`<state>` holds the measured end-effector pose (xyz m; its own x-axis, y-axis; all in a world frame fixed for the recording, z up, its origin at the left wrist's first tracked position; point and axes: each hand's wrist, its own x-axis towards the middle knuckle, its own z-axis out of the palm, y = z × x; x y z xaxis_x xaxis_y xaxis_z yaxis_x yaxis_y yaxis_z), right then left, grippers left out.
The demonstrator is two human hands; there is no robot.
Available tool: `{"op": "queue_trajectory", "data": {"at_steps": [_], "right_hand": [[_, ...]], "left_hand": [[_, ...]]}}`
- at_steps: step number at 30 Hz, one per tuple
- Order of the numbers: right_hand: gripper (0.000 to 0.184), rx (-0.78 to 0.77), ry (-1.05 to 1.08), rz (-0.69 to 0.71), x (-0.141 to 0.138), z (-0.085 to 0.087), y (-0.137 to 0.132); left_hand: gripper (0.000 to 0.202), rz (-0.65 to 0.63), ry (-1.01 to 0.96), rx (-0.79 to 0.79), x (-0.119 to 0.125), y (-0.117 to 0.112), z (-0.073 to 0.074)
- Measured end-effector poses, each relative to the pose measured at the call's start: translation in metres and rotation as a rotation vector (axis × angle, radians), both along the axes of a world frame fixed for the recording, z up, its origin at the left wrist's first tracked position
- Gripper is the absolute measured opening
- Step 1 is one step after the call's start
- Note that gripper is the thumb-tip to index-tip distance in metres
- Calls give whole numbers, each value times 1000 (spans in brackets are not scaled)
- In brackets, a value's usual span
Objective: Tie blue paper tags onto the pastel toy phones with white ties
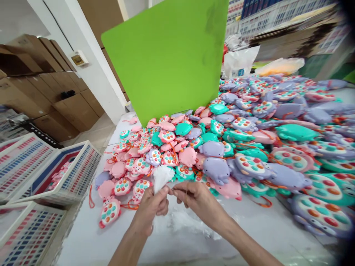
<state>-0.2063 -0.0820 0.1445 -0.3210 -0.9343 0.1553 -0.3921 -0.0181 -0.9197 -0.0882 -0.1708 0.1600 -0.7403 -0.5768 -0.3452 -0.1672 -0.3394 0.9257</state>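
Observation:
My left hand (153,208) is closed around a white bundle (163,176) whose frayed-looking top sticks up above the thumb. It seems made of thin strands or film; its exact kind I cannot make out. Close beside it, my right hand (198,201) has its fingers pinched together near the left thumb tip, on something too small to name. Just beyond both hands spreads a heap of animal-shaped toys with coloured round buttons and orange loops: a pink toy (110,211), a purple toy (216,170) and a green toy (296,132) are among them.
A green board (172,62) stands upright behind the heap on the white table (91,240). Crumpled clear plastic (191,223) lies under my hands. To the left are white plastic baskets (77,177) and stacked cardboard boxes (77,111). A plastic bag (240,61) sits at the back.

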Motion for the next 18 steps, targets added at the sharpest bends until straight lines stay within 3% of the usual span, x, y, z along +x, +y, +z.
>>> {"op": "queue_trajectory", "data": {"at_steps": [7, 15, 18], "right_hand": [[33, 9, 9, -81, 2, 7, 9], [30, 69, -98, -107, 7, 1, 13], [31, 75, -115, -121, 9, 1, 15]], "left_hand": [[31, 151, 30, -26, 8, -1, -1], [22, 271, 172, 180, 15, 2, -5], [22, 376, 232, 227, 15, 1, -5]]}}
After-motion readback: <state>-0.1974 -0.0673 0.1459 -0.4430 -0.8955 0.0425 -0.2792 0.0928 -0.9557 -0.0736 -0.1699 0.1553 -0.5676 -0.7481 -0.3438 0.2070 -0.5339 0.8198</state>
